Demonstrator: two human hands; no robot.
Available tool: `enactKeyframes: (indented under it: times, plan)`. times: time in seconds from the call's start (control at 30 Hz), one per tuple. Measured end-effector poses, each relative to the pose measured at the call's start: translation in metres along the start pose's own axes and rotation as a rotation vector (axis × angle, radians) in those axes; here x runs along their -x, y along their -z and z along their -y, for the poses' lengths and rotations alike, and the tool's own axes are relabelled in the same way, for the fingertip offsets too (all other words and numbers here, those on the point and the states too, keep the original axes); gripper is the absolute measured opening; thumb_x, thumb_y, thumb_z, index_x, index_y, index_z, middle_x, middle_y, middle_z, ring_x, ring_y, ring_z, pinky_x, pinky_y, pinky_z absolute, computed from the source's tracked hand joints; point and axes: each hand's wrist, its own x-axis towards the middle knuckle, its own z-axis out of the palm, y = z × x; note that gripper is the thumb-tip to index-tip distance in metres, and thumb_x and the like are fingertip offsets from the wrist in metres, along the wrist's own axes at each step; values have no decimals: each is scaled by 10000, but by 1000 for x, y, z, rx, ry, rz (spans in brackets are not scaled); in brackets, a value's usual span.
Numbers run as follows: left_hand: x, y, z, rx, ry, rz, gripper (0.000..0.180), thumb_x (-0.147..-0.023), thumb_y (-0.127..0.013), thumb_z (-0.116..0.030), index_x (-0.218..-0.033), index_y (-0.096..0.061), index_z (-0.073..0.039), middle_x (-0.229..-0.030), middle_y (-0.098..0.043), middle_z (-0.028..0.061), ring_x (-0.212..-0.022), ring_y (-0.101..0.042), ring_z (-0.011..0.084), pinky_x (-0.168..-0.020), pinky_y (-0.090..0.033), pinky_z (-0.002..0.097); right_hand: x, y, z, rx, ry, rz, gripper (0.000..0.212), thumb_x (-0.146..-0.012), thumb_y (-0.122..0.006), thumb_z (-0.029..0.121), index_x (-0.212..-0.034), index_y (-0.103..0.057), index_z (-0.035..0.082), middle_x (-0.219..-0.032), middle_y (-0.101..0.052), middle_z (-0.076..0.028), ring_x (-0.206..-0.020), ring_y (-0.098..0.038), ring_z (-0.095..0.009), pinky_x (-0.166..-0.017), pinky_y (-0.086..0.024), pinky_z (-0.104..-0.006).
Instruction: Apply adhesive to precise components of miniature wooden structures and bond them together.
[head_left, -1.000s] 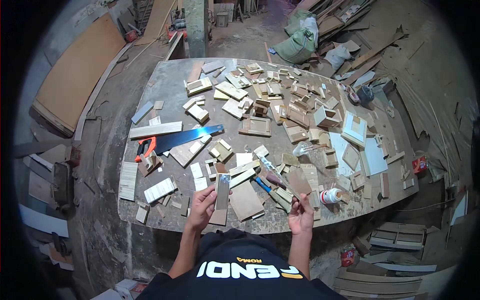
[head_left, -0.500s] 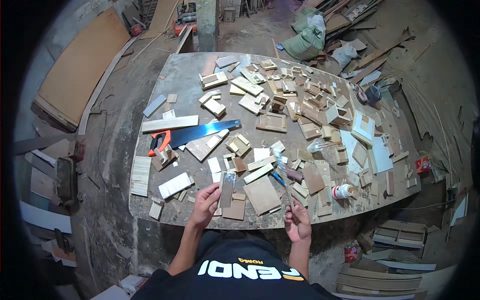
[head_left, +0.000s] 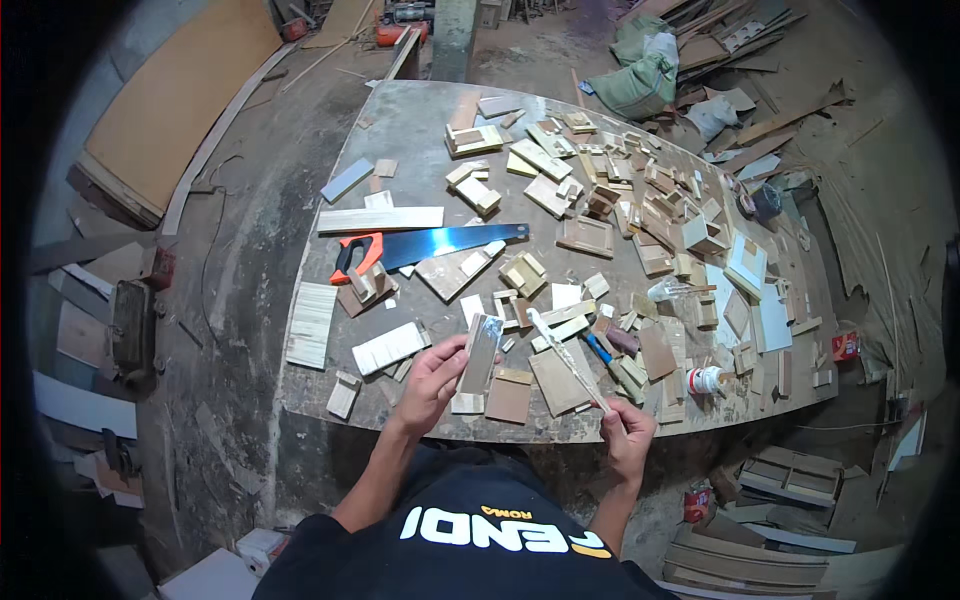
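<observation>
My left hand (head_left: 432, 385) is closed round the edge of a small flat wooden piece (head_left: 479, 364), held upright above the near side of the table. A wet, shiny patch shows at the piece's upper end. Between the thumb and fingers of my right hand (head_left: 628, 437) is a thin glue stick (head_left: 574, 366). White glue coats its far end, which slants up and left, apart from the wooden piece. Beneath the stick lies a square wooden board (head_left: 562, 386). A blue-handled tool (head_left: 598, 347) rests just beyond it.
Small wooden blocks and box-like assemblies (head_left: 585, 237) crowd the worktable (head_left: 300, 402). A handsaw with an orange handle (head_left: 440, 241) lies at left. To the right stand a white bottle (head_left: 706, 380) and a clear plastic cup (head_left: 664, 289). Sacks (head_left: 645, 85) and scrap wood lie on the floor beyond.
The glue stick has swung left, its coated end now nearer the wooden piece. My right hand has turned and closed more over the stick. The whole view has shifted slightly.
</observation>
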Motion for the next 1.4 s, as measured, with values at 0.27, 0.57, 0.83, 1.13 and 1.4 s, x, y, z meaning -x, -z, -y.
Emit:
enactKeyframes:
  times: [0.27,0.57,0.83,1.13,1.4]
  plan:
    - [12,18,-27,-20,41,90,458,-999,-506,-227,-1326,-475,93,-1159,-652,201,-1050,-654,203,-912,-522,302,8,-42,16,-57,6,-60,154,-834,-733,30,-967,-684,-30,-869,-673,-34,-768,-605,-84,-692,-480,-221]
    - [17,17,-37,-8,8,148,458,-1002,-498,-266,-1273,-515,104,-1137,-657,202,-986,-672,211,-833,-557,319,4,-55,27,151,186,-67,184,-752,-774,20,-912,-698,-30,-763,-672,-63,-675,-606,-113,-621,-463,-236]
    - [10,31,-26,-48,-44,113,376,-1005,-513,-191,-1281,-558,60,-1069,-701,134,-795,-611,69,-655,-462,195,7,-45,44,220,315,-132,167,-727,-753,-19,-884,-703,-38,-723,-662,-84,-626,-595,-125,-575,-439,-242]
    - [11,21,-41,-82,-24,3,349,-1011,-505,-210,-1213,-609,55,-1049,-704,112,-873,-668,104,-713,-529,228,6,-62,51,532,589,-86,343,-664,-800,-58,-991,-745,30,-662,-621,-83,-531,-570,-155,-472,-417,-250]
    - [13,31,-30,-50,6,54,433,-1009,-504,-291,-1229,-571,76,-1072,-685,172,-871,-685,163,-762,-573,292,14,-64,48,536,634,-247,321,-645,-804,-103,-918,-759,60,-723,-567,-35,-585,-531,-123,-508,-394,-234]
